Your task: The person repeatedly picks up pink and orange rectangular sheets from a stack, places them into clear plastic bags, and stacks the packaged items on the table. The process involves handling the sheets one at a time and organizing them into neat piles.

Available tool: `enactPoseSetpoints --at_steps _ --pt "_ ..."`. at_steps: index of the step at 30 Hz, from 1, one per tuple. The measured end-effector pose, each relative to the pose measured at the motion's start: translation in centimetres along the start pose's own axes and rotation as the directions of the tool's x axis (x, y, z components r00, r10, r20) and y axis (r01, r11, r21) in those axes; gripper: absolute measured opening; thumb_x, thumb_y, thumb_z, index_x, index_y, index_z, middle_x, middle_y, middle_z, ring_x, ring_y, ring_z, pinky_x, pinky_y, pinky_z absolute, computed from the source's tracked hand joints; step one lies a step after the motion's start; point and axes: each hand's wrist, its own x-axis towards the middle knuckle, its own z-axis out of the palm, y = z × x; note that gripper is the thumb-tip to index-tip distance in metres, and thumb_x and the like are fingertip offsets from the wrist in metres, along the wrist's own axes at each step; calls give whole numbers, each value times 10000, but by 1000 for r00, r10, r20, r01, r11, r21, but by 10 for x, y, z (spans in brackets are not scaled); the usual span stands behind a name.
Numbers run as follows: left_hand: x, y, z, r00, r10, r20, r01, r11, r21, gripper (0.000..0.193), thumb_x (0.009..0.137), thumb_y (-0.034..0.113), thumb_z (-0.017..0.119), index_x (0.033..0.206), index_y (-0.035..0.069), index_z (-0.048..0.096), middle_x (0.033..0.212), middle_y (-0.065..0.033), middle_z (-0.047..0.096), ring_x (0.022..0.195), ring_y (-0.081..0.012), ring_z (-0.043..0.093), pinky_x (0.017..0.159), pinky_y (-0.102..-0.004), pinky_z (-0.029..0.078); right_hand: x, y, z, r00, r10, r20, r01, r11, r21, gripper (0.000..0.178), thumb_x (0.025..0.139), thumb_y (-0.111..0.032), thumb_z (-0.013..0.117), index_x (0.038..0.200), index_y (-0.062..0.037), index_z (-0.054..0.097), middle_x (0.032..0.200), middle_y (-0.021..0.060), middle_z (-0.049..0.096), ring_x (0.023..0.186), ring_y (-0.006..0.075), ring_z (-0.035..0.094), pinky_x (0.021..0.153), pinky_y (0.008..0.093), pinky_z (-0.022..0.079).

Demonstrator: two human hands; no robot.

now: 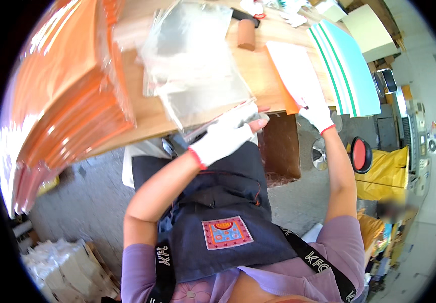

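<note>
Both my hands wear white gloves with red cuffs, and bare fingertips show on the left one. At the table's near edge, my left hand point(228, 135) holds the near edge of a clear plastic bag point(209, 121), thumb and forefinger pointing right. Part of its grip is hidden by the glove. More clear bags point(190, 58) lie in a loose pile just beyond it. Over to the right, my right hand point(319, 116) pinches the near end of some white sheets point(296, 68), with an orange layer point(291, 105) showing along their left side.
Tall stacks of orange packs point(71, 96) in clear wrap fill the table's left. Pale blue sheets with green stripes point(347, 70) are piled at right, beside a cream stack point(369, 33). A brown block point(246, 35) sits farther back. Below stands a brown box point(281, 149).
</note>
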Motion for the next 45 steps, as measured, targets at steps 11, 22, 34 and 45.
enactPoseSetpoints --at_steps 11,22,34,45 --pt "187 -111 84 785 -619 39 524 628 -576 353 906 452 481 786 121 444 655 -46 506 468 -108 379 406 -242 327 -6 -9 -1 995 94 -11 -94 995 23 387 671 -334 584 928 -46 572 787 169 632 757 340 617 660 430 484" --pt "209 -87 94 856 -506 -104 453 833 -318 229 867 285 530 720 120 468 531 17 380 396 -91 303 370 -256 256 -26 39 86 848 271 455 68 -908 414 669 804 -528 594 1146 29 450 1207 216 482 1080 319 537 887 447 485" --pt "-7 -69 -35 934 299 -197 226 -64 972 576 722 434 648 1155 76 521 1280 -183 438 1152 -398 387 954 -569 285 16 56 92 822 486 299 103 -642 760 314 894 -305 475 1088 -61 515 935 97 602 717 194 622 490 268 541" --pt "-11 -48 -119 925 252 -283 330 -171 928 270 684 120 641 930 132 531 926 -53 531 869 -260 561 700 -370 489 -95 -30 18 930 356 89 150 -590 793 478 803 -251 580 1176 32 482 1127 140 568 1027 244 569 868 369 480"
